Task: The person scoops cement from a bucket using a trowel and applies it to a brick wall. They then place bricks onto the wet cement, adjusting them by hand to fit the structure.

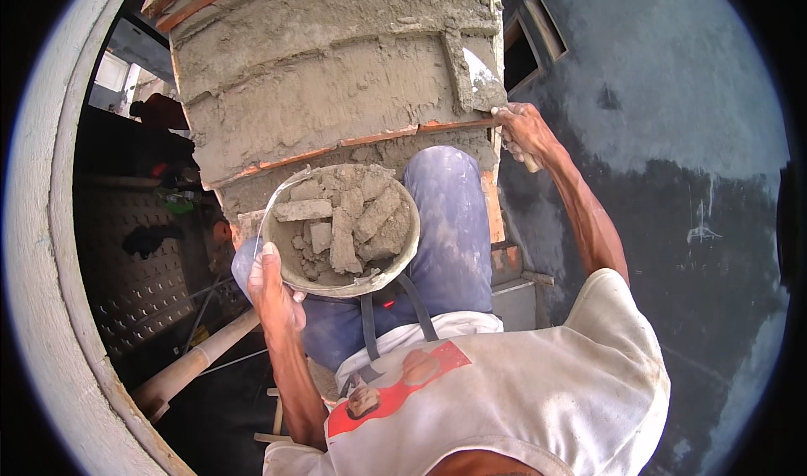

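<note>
My left hand (274, 295) is closed on the rim of a round bucket (415, 245), which rests by my thighs. Chunks of grey-brown mortar (343, 232) fill much of it. Out to the right, my right hand (523, 135) wraps round the handle of a trowel (481, 79). Its pale metal blade lies against a raised strip of mortar (457, 71) at the right edge of the stepped, mortar-coated surface (336, 89). Part of the blade is smeared with mortar.
Orange brick edges (378, 137) show along the steps. A grey plastered wall (664, 224) rises on the right. At the left are a pale curved wall edge (38, 224), a dark drop to a lower level, and a wooden pole (197, 360).
</note>
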`<state>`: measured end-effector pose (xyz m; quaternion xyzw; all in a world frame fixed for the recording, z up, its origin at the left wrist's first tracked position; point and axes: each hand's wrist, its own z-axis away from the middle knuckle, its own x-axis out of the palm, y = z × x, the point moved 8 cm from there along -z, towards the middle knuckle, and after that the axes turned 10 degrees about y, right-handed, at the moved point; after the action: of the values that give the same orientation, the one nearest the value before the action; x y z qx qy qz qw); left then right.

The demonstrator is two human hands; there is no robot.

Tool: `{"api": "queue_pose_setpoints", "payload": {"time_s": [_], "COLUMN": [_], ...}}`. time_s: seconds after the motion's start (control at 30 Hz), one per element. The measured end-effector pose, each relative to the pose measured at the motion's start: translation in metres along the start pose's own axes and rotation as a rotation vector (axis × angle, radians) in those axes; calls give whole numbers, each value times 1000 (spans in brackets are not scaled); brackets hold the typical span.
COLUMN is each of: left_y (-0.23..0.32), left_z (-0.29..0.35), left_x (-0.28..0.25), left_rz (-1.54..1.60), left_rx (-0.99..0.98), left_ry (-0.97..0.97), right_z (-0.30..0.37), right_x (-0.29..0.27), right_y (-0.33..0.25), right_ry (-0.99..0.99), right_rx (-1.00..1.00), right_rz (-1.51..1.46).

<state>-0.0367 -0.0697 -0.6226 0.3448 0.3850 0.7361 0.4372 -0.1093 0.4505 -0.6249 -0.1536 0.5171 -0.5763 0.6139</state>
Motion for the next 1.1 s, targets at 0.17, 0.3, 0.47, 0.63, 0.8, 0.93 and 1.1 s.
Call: {"api": "queue_pose_setpoints", "payload": {"time_s": [0.17, 0.3, 0.47, 0.63, 0.8, 0.93, 1.1], "left_y": [6, 5, 8, -4, 0, -7, -15], "left_z": [4, -1, 4, 5, 9, 12, 13], "left_x": [2, -3, -4, -10, -5, -15, -20], "left_rz": [37, 30, 42, 29, 17, 8, 4], "left_rx": [-34, -52, -71, -75, -64, -38, -24], "left_ry": [95, 103, 107, 105, 148, 105, 110], "right_z": [-31, 13, 71, 65, 120, 172, 220], "right_x": [44, 97, 131, 122, 165, 155, 145], "right_y": [-40, -69, -106, -96, -88, -68, -45], "right_ry": [-48, -247, -503, -338, -251, -282, -385], "right_rx": [-269, -378, -808, -946, -1150, -1183, -1130], "right_rz": [288, 407, 714, 714, 899, 1026, 894]}}
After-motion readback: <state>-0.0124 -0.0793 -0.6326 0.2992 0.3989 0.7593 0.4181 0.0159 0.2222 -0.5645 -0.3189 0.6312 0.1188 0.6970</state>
